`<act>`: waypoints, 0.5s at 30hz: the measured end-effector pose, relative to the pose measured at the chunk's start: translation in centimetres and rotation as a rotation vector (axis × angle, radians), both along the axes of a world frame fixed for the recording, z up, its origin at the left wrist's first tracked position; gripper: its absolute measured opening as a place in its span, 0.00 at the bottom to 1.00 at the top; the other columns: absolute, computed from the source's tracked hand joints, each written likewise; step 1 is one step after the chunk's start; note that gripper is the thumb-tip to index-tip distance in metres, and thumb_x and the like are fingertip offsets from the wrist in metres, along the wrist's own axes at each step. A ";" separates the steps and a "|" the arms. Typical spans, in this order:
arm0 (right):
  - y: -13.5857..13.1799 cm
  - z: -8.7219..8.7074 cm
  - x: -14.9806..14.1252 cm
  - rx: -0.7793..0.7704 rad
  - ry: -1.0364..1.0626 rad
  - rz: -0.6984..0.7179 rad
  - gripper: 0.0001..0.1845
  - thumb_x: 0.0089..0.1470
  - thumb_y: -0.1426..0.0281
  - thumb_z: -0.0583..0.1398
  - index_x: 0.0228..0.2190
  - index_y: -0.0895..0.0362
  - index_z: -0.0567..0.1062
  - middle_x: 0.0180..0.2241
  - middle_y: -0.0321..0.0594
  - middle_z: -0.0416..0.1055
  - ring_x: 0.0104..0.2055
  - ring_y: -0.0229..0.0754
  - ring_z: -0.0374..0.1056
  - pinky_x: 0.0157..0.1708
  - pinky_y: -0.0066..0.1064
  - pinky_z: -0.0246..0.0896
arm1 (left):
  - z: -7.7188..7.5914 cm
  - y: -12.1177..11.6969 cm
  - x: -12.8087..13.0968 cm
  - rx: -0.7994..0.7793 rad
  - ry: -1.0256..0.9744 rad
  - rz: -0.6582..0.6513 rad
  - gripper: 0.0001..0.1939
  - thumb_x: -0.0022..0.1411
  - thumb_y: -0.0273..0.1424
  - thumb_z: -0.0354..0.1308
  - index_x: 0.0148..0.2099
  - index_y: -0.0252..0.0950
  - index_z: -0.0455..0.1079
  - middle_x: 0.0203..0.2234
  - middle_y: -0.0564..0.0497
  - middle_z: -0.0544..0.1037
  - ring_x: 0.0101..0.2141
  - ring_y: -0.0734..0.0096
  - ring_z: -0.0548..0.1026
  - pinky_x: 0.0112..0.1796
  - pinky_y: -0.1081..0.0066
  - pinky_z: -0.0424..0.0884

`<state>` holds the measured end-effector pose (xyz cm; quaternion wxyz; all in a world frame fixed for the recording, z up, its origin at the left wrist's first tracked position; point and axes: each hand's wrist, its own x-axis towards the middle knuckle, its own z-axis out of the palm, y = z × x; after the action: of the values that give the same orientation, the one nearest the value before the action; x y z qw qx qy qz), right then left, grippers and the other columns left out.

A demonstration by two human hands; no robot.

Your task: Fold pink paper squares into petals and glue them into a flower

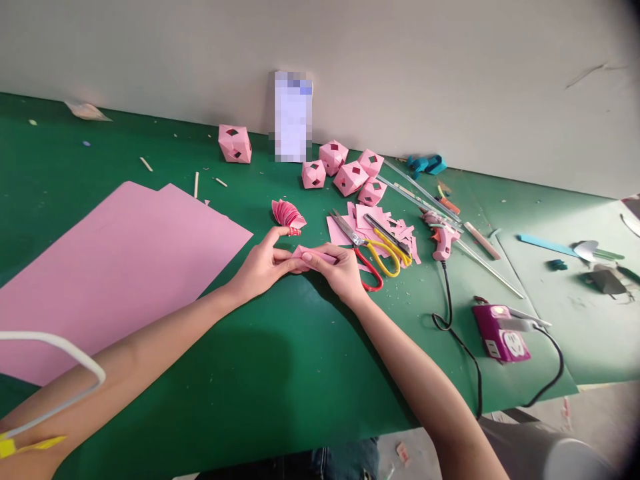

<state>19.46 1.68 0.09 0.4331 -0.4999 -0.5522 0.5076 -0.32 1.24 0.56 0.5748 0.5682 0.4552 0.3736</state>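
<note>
Between my two hands is a small folded strip of pink paper, held above the green table. My left hand pinches its left end between thumb and fingers. The right end is gripped by my right hand, thumb on top, fingers curled under and partly hidden. Just beyond my left fingertips lies a fanned stack of folded pink pieces. Scissors with red and yellow handles rest on pink paper scraps beside my right hand, along with a dark, slim cutter.
Large pink sheets cover the left of the table. Several pink paper balls and a propped phone stand at the back. To the right are a corded glue gun, clear glue sticks and a purple power socket.
</note>
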 end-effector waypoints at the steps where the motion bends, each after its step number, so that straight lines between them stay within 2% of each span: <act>1: 0.1 0.0 0.0 -0.005 0.008 -0.004 0.24 0.48 0.45 0.74 0.32 0.54 0.87 0.32 0.40 0.83 0.35 0.45 0.76 0.37 0.36 0.72 | 0.0 0.1 0.0 -0.007 -0.013 0.001 0.34 0.64 0.50 0.71 0.62 0.42 0.61 0.34 0.51 0.88 0.42 0.50 0.89 0.49 0.53 0.85; 5: 0.4 0.1 0.2 -0.052 0.035 -0.015 0.29 0.47 0.43 0.74 0.36 0.54 0.83 0.32 0.38 0.82 0.30 0.40 0.73 0.30 0.32 0.71 | 0.0 0.3 0.0 -0.027 -0.085 0.076 0.34 0.63 0.50 0.72 0.60 0.41 0.60 0.31 0.52 0.87 0.39 0.49 0.90 0.49 0.49 0.86; 8: 0.6 0.4 0.4 -0.147 0.074 0.032 0.30 0.47 0.40 0.72 0.31 0.55 0.78 0.27 0.38 0.79 0.26 0.38 0.71 0.24 0.29 0.68 | -0.1 0.7 0.1 -0.026 -0.160 0.187 0.35 0.61 0.50 0.74 0.58 0.41 0.59 0.31 0.53 0.85 0.40 0.49 0.90 0.49 0.48 0.86; 10: 0.7 0.7 0.6 -0.193 0.104 0.074 0.31 0.46 0.40 0.73 0.29 0.55 0.77 0.27 0.39 0.80 0.27 0.37 0.72 0.24 0.28 0.68 | -0.2 0.9 0.1 -0.017 -0.189 0.232 0.36 0.60 0.49 0.75 0.58 0.40 0.59 0.32 0.53 0.85 0.40 0.50 0.90 0.49 0.49 0.86; 15: 0.8 0.6 0.8 -0.197 0.146 0.109 0.29 0.43 0.45 0.76 0.32 0.55 0.77 0.28 0.39 0.82 0.28 0.38 0.75 0.26 0.28 0.70 | -0.5 1.1 -0.2 -0.036 -0.167 0.188 0.38 0.58 0.47 0.76 0.60 0.39 0.60 0.36 0.49 0.87 0.38 0.54 0.89 0.47 0.54 0.87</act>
<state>20.24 2.51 0.69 0.3929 -0.4711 -0.4930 0.6170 -0.49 2.39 0.09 0.5832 0.4795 0.4637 0.4636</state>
